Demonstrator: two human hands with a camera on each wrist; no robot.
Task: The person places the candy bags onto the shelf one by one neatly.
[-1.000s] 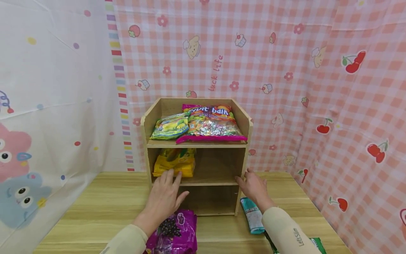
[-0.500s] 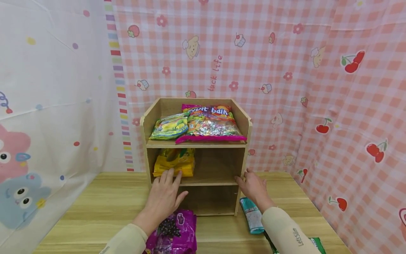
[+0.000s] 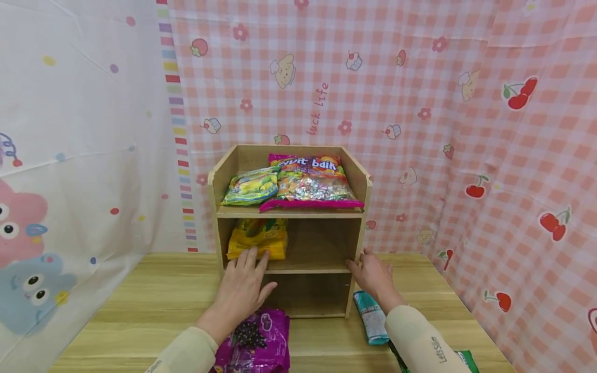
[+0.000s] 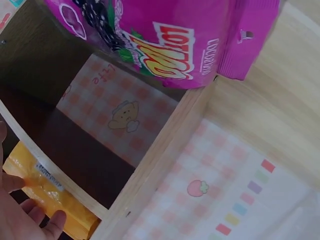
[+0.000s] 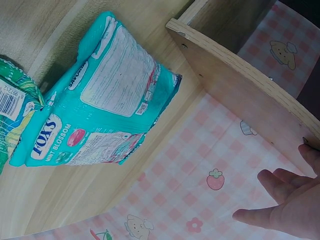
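Pale wood-grain tabletop (image 3: 168, 290) fills the lower part of the scene, and right at the near edge we have a shiny purple plastic bag (image 3: 266, 347) printed with dark berries, partly covered by the left forearm in its cream sleeve (image 3: 186, 349). Over on the right, a dark green plastic packet (image 3: 468, 360) peeks out from beneath the other sleeve, and just beyond it lies a turquoise Fox's packet (image 3: 371, 318) marked Mint Blossom. Now the hands: the left hand (image 3: 240, 290) has its fingers spread and extended, tips at the front edge of a bright yellow plastic bag (image 3: 261, 241), which sits in the left half of the middle compartment. Across from it, the right hand (image 3: 375, 274), fingers loose and apart, touches the right side panel of the three-tier light wooden shelf (image 3: 322, 271). Up on the top tier, a green-and-yellow bag (image 3: 252, 186) leans against a large pink-edged bag (image 3: 317, 184) full of silvery wrapped sweets. Behind it all hangs a pink-and-white checked curtain (image 3: 396, 98), with a white spotted curtain (image 3: 116, 145) to its left.
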